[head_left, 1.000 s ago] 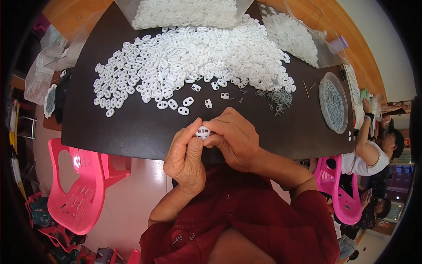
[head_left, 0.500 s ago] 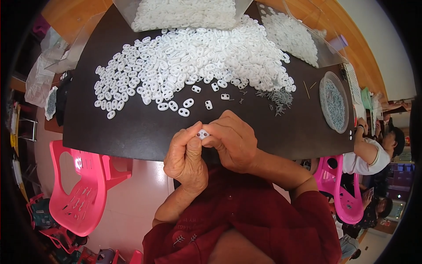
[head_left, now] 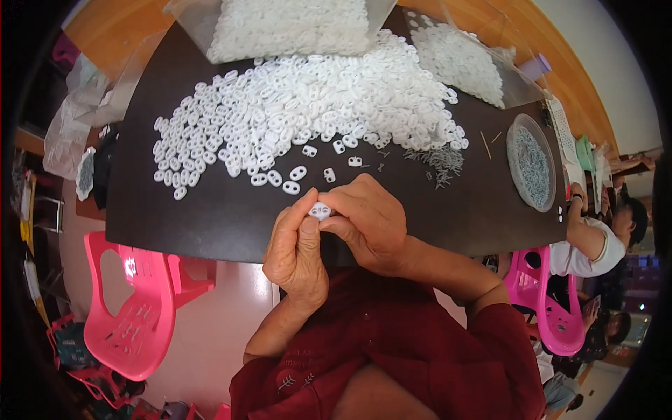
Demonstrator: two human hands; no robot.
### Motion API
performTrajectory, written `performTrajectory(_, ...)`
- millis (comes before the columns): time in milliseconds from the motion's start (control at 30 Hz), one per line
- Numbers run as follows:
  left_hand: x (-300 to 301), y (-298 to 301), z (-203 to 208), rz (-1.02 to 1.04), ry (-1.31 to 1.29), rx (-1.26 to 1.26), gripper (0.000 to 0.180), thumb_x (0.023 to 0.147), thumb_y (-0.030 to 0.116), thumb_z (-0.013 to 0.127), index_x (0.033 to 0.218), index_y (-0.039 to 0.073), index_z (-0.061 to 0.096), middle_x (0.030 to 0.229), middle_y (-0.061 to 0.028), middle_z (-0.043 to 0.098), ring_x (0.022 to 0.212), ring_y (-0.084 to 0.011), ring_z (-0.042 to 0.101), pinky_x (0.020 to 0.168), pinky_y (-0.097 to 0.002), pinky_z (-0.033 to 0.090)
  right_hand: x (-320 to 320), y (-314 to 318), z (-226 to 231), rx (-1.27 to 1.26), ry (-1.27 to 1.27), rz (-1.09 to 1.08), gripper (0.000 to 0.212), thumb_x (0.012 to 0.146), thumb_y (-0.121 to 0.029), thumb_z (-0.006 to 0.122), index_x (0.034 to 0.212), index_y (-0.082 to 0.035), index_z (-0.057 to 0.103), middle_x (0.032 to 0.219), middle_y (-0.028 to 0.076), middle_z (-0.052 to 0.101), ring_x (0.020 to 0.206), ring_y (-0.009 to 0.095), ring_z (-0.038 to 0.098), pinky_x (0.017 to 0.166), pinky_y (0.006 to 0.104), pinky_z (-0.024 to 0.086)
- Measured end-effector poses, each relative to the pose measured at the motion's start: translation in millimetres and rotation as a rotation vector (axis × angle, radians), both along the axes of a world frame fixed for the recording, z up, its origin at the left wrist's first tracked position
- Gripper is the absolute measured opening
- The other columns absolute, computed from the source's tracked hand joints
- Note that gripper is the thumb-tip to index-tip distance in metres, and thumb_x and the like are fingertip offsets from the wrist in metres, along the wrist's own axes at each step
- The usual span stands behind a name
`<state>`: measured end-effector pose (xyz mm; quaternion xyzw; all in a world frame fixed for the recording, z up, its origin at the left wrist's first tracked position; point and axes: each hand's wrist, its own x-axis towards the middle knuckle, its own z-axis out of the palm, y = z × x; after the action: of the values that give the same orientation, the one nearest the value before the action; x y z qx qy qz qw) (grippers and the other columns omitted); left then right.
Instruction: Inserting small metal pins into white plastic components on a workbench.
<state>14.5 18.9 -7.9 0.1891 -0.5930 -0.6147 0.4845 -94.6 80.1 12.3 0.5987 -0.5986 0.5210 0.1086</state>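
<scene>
A small white oval plastic piece with two holes (head_left: pixel 320 211) is pinched between my two hands, just over the table's near edge. My left hand (head_left: pixel 299 248) grips it from the left with thumb and fingers. From the right, my right hand (head_left: pixel 369 222) holds the same piece between thumb and bent forefinger. Several loose white two-hole pieces (head_left: pixel 290 187) lie on the dark table just beyond my fingers. Past them spreads a large heap of the same white pieces (head_left: pixel 301 98). A small pile of grey metal pins (head_left: pixel 442 165) rests at the heap's right end.
A round clear tub of grey pins (head_left: pixel 532 164) stands on the right of the dark table (head_left: pixel 210 217). Clear bags of white pieces (head_left: pixel 290 28) lie at the back. Pink chairs (head_left: pixel 143 308) flank me. Another person (head_left: pixel 595 241) sits at the far right.
The white piece has turned slightly between my fingers, showing its face differently. Both hands stay close together in nearly the same place, while the whole view has shifted a little.
</scene>
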Motion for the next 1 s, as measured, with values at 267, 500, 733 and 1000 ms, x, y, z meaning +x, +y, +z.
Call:
performTrajectory(267, 7.9, 10.9, 11.8, -0.148, -0.120, 0.133, 0.034, 0.091, 0.002, 0.052, 0.124, -0.006, 0.050, 0.089, -0.0107, 0.064, 0.073, -0.0103, 0.056, 0.068, -0.0219, 0.046, -22.8, 24.6, 16.6, 0.122, -0.040, -0.101, 0.012, 0.076, -0.004, 0.066, 0.088, -0.005, 0.065, 0.083, 0.008, 0.062, 0.068, 0.024, 0.057, 0.060, 0.0338, 0.045)
performTrajectory(500, 15.1, -20.1, 12.3, -0.018, -0.235, -0.039, 0.026, 0.091, 0.006, 0.055, 0.115, -0.005, 0.055, 0.084, -0.0104, 0.064, 0.071, -0.0107, 0.057, 0.063, -0.0216, 0.047, -180.2, 54.8, 94.4, 0.029, 0.144, -0.739, 0.018, 0.083, -0.015, 0.064, 0.094, -0.001, 0.066, 0.083, 0.010, 0.066, 0.076, 0.014, 0.061, 0.069, 0.0273, 0.048)
performTrajectory(733, -0.6, -41.5, 20.1, 0.036, -0.423, -0.338, 0.015, 0.082, -0.004, 0.059, 0.097, -0.001, 0.064, 0.083, -0.0088, 0.063, 0.073, -0.0160, 0.059, 0.065, -0.0274, 0.047, -276.0, 61.6, 113.1, 0.323, 0.504, -1.104, 0.021, 0.070, -0.020, 0.068, 0.084, -0.004, 0.067, 0.085, 0.018, 0.062, 0.084, 0.034, 0.058, 0.074, 0.0435, 0.045)
performTrajectory(1000, -34.0, -46.5, 18.4, 0.061, -0.486, -1.181, 0.023, 0.058, 0.001, 0.059, 0.080, 0.003, 0.062, 0.079, -0.0073, 0.057, 0.076, -0.0237, 0.051, 0.071, -0.0367, 0.039, -129.3, 37.5, 47.0, 0.254, 0.383, -0.198, 0.011, 0.074, 0.000, 0.060, 0.083, -0.004, 0.065, 0.079, 0.010, 0.063, 0.074, 0.027, 0.058, 0.066, 0.0341, 0.047)
